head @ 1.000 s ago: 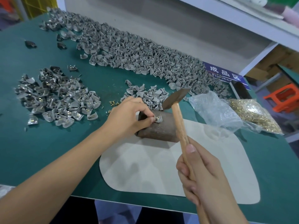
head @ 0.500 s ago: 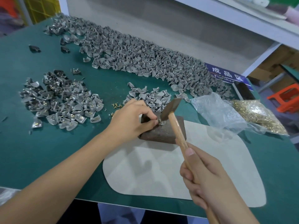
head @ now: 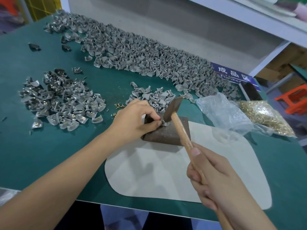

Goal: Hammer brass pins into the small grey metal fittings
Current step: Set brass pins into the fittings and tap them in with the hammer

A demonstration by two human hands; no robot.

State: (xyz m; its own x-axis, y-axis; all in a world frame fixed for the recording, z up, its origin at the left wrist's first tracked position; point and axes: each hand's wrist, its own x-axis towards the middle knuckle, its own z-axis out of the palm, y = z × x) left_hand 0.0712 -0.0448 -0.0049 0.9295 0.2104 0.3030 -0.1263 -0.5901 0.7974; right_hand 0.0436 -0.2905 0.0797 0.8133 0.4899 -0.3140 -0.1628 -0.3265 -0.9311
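My left hand (head: 132, 120) pinches a small grey fitting (head: 163, 124) with a brass pin on top of a dark metal block (head: 167, 135). My right hand (head: 214, 178) grips the wooden handle of a hammer (head: 172, 107), whose dark head rests down on the fitting. A long heap of grey fittings (head: 141, 53) runs along the back of the green table (head: 49, 155). A smaller pile with brass showing (head: 61, 100) lies at the left, and another small pile (head: 154, 97) sits just behind the block.
A pale mat (head: 166, 176) lies under the block near the front edge. A clear plastic bag (head: 222, 112) and a bag of brass pins (head: 264, 117) lie at the right. Loose brass pins (head: 118, 106) lie left of the block. A blue sign (head: 232, 75) stands behind.
The hammer head has come down from above the block onto the fitting. My left hand has stayed pinching the fitting on the block.
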